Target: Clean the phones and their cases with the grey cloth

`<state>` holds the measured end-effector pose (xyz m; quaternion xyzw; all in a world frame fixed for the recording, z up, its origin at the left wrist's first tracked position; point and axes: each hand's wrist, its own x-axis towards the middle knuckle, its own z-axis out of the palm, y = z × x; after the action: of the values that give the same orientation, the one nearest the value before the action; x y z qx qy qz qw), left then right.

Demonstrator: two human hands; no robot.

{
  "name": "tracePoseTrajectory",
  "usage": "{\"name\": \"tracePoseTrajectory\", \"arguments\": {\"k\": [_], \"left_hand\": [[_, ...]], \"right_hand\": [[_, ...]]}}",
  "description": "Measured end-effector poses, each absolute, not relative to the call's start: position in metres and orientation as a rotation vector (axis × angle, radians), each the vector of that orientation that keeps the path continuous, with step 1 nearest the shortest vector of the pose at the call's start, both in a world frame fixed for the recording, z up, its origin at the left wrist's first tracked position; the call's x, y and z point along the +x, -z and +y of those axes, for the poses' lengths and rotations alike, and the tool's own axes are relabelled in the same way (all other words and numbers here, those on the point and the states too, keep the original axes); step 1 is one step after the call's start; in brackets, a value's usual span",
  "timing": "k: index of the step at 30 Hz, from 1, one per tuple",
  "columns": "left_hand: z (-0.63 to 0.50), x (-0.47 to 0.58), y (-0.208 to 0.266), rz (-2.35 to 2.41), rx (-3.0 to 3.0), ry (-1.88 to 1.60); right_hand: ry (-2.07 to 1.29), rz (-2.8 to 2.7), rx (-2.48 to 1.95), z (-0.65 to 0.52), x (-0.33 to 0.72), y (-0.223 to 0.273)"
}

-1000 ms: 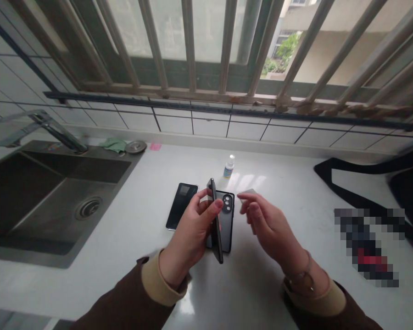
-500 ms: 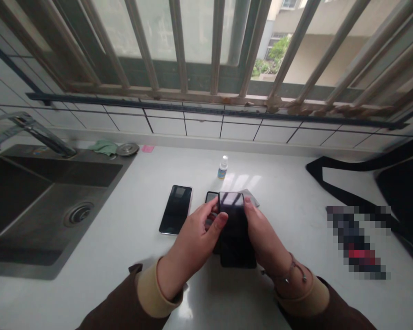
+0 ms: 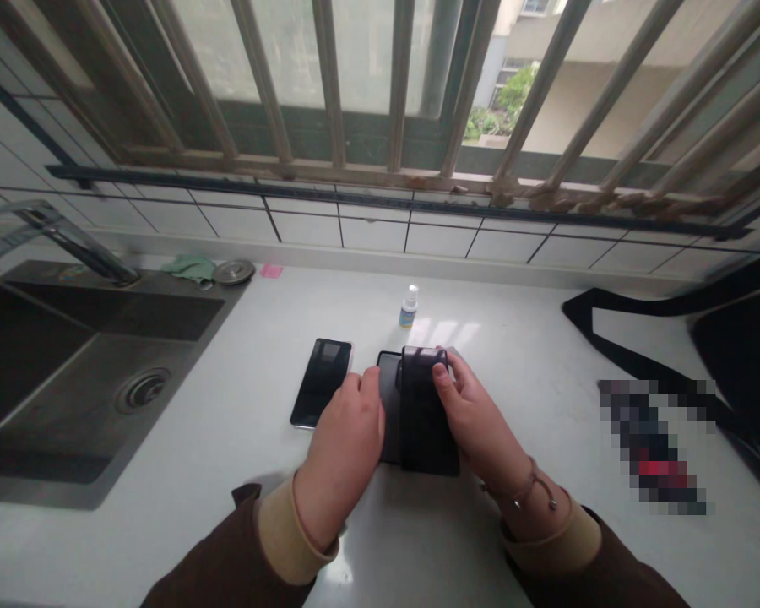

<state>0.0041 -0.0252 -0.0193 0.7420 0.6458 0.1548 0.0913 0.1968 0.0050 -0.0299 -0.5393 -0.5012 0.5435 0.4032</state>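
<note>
In my right hand (image 3: 475,414) is a dark phone (image 3: 426,422), gripped by its right edge with the thumb on the front. Partly beneath and left of it shows a black-rimmed phone case (image 3: 390,388) with a greyish inner face. My left hand (image 3: 348,431) closes around the left edge of that case; its fingertips are mostly hidden. A second phone (image 3: 320,380) with a black screen lies on the counter just left of my left hand. Behind the held phone stands a small white bottle (image 3: 409,308) with a blue label.
A steel sink (image 3: 111,473) with a tap (image 3: 82,241) is at the left. A green cloth (image 3: 190,268), a round metal strainer (image 3: 234,271) and a pink piece (image 3: 271,271) sit along its back edge. Black straps (image 3: 608,338) and a blurred-out item (image 3: 655,447) lie at right.
My left hand has moved off the phone's front to the case's left edge. My right thumb has shifted onto the phone's face, and more of the case shows.
</note>
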Motion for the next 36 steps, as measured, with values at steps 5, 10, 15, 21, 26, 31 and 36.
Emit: {"name": "tracePoseTrajectory", "arguments": {"k": [5, 10, 15, 21, 26, 31, 36], "left_hand": [[-0.020, 0.004, 0.022, 1.786, 1.974, -0.636], [-0.015, 0.007, 0.019, 1.654, 1.685, -0.674], [-0.013, 0.009, 0.024, 1.438, 1.368, -0.731], [-0.012, 0.010, 0.031, 1.247, 1.158, -0.808], [-0.012, 0.009, 0.028, 1.204, 1.114, -0.842], [-0.012, 0.008, 0.028, 1.213, 0.977, -0.890], [-0.011, 0.007, 0.028, 1.152, 0.934, -0.965]], "right_hand": [[-1.128, -1.455, -1.586, 0.007, 0.201, 0.030], [-1.159, -1.518, -1.609, 0.006, 0.201, 0.030], [-1.142, -1.558, -1.659, 0.006, 0.201, 0.030], [-0.930, -1.749, -1.701, 0.004, 0.199, 0.027], [-0.891, -1.864, -1.715, -0.001, 0.195, 0.024], [-0.794, -1.945, -1.663, -0.007, 0.195, 0.018], [-0.639, -1.960, -1.658, -0.008, 0.203, 0.010]]}}
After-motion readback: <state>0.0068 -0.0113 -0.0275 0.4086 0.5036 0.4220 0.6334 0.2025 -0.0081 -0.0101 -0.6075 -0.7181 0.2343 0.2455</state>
